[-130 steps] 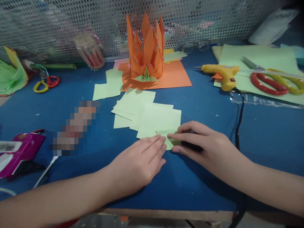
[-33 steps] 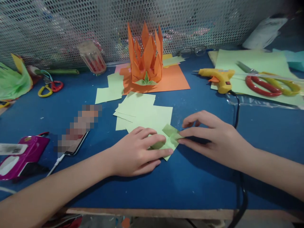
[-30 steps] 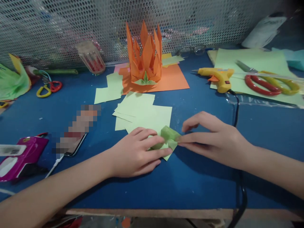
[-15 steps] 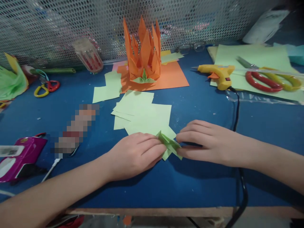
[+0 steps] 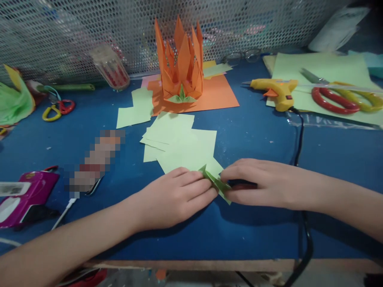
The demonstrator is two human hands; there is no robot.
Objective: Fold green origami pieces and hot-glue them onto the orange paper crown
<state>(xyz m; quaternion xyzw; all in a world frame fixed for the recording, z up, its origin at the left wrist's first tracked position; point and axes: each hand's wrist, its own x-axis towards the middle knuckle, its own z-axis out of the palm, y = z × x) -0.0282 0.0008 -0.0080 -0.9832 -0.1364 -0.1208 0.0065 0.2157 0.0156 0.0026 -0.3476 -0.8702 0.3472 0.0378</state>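
Visibly angular, folded green paper (image 5: 218, 183)

A blue tabletop (image 5: 260, 239) spreads here beneath the grip on folded green paper (image 5: 217, 183); pale green squares (image 5: 196, 145) lie just beyond it, an orange sheet (image 5: 221, 93) farther, a purple object (image 5: 36, 197) well left.

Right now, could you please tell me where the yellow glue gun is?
In the head view, the yellow glue gun lies toward the right, beyond the right hand and just left of the large scissors with red and yellow handles.
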